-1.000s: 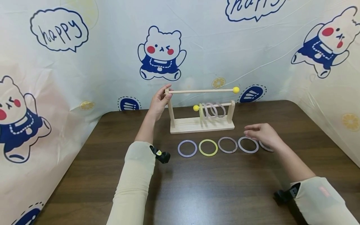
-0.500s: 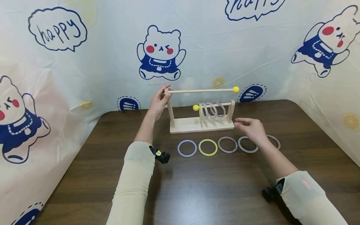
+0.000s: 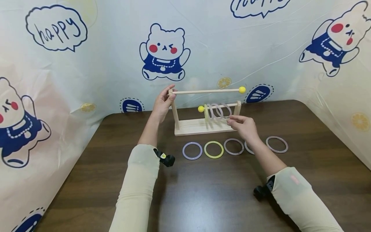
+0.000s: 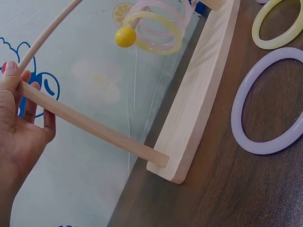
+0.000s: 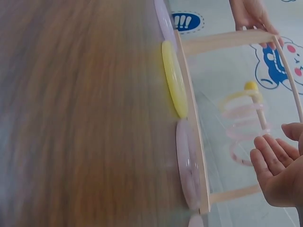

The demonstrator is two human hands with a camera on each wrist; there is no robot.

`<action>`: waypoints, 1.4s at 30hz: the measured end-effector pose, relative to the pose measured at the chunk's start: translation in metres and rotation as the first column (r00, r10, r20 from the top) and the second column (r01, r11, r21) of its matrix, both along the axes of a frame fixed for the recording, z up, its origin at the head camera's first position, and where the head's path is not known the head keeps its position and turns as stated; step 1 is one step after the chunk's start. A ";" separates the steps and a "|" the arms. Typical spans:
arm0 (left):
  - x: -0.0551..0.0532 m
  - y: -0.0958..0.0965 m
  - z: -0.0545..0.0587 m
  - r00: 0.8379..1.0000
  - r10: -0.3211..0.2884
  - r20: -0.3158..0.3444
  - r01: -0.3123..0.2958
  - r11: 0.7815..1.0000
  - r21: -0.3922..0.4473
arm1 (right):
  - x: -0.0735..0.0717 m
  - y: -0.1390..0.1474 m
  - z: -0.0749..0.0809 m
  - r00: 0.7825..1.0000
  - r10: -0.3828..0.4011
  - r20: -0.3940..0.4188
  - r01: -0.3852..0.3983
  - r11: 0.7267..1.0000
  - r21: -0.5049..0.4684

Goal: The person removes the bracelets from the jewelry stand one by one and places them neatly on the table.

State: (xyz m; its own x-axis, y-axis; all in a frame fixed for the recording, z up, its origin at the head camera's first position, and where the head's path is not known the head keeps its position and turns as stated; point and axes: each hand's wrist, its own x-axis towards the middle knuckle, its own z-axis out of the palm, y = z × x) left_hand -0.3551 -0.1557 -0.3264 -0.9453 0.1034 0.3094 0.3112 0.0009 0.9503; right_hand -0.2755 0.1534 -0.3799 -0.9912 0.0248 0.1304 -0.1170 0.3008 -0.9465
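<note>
My left hand point(image 3: 162, 104) holds the top of the left post of a wooden ring stand point(image 3: 197, 127), thumb in front. In the left wrist view the fingers lie around that post's end. A bare upper rod point(image 3: 208, 91) ends in a yellow ball. On the lower rod hang a yellow ring point(image 3: 206, 112) and several pale purple-pink rings point(image 3: 219, 111). Beside these, near the stand's right end, is my right hand point(image 3: 245, 128). Its fingers look loosely bent in the right wrist view, with nothing visible between them; whether they touch the rightmost hanging ring is unclear.
On the brown table point(image 3: 203, 199), a row of rings lies before the stand: a purple ring point(image 3: 192, 158), a yellow ring point(image 3: 214, 157), a pinkish ring point(image 3: 233, 154), one partly behind my right wrist, and a pale ring point(image 3: 276, 151). A patterned sheet point(image 3: 116, 64) stands behind.
My right hand has moved left from over the ring row to the hanging rings, uncovering the rightmost table ring. The left hand keeps its hold on the post.
</note>
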 end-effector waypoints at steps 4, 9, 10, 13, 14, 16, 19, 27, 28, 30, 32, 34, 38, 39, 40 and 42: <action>-0.001 0.000 0.000 1.000 0.002 0.004 -0.002 1.000 0.009 | -0.004 -0.012 0.002 0.999 0.024 0.031 -0.022 0.998 -0.063; -0.002 -0.001 -0.001 1.000 -0.005 0.003 0.005 1.000 0.012 | -0.008 -0.027 0.006 0.997 0.065 0.033 -0.061 0.991 -0.116; -0.002 -0.001 -0.001 1.000 -0.006 0.002 0.006 1.000 0.011 | -0.009 -0.030 0.007 0.997 0.069 0.031 -0.065 0.990 -0.123; -0.002 -0.001 -0.001 1.000 -0.015 -0.005 0.015 1.000 0.010 | -0.010 -0.038 0.009 0.997 0.074 0.027 -0.070 0.987 -0.144; -0.001 -0.001 -0.001 1.000 -0.015 -0.004 0.015 1.000 0.011 | -0.010 -0.040 0.010 0.997 0.076 0.026 -0.072 0.987 -0.147; -0.001 -0.001 -0.001 1.000 -0.013 -0.003 0.013 1.000 0.006 | -0.012 -0.043 0.011 0.997 0.076 0.027 -0.072 0.987 -0.143; -0.001 -0.001 0.000 1.000 -0.006 -0.001 0.006 1.000 -0.001 | -0.014 -0.047 0.011 0.996 0.080 0.031 -0.076 0.988 -0.132; -0.002 -0.002 -0.002 1.000 -0.011 -0.011 0.011 1.000 -0.010 | -0.017 -0.052 0.009 0.993 0.112 0.036 -0.111 0.993 -0.036; -0.001 -0.002 -0.002 1.000 -0.009 -0.012 0.009 1.000 -0.012 | -0.018 -0.053 0.009 0.992 0.121 0.034 -0.120 0.993 -0.024; -0.001 -0.002 -0.002 1.000 -0.006 -0.014 0.006 1.000 -0.016 | -0.018 -0.056 0.007 0.990 0.138 0.021 -0.139 0.990 0.012; 0.002 -0.001 0.001 1.000 -0.009 -0.013 0.009 1.000 -0.015 | -0.018 -0.058 0.006 0.989 0.145 0.009 -0.145 0.988 0.061; 0.003 -0.001 0.001 1.000 -0.012 -0.008 0.012 1.000 -0.014 | -0.019 -0.061 0.004 0.989 0.147 0.006 -0.147 0.985 0.087; 0.003 -0.001 0.002 1.000 -0.015 0.002 0.015 1.000 -0.013 | -0.022 -0.066 0.001 0.991 0.131 -0.009 -0.128 0.981 0.148; 0.000 -0.001 0.000 1.000 -0.013 -0.001 0.013 1.000 -0.014 | -0.023 -0.067 0.000 0.992 0.125 -0.014 -0.121 0.979 0.166; 0.001 -0.001 0.000 1.000 -0.013 -0.006 0.013 1.000 -0.014 | -0.024 -0.068 0.000 0.992 0.124 -0.022 -0.118 0.976 0.185; 0.001 -0.002 -0.001 1.000 -0.008 -0.008 0.008 1.000 -0.016 | -0.027 -0.070 0.000 0.993 0.116 -0.034 -0.105 0.969 0.225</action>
State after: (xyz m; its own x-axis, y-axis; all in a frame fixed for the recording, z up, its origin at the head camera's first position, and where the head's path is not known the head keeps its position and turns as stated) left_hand -0.3546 -0.1574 -0.3269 -0.9420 0.1156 0.3152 0.3187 0.0134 0.9477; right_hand -0.3021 0.0831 -0.3799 -0.9789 -0.1193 0.1660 -0.2034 0.4860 -0.8499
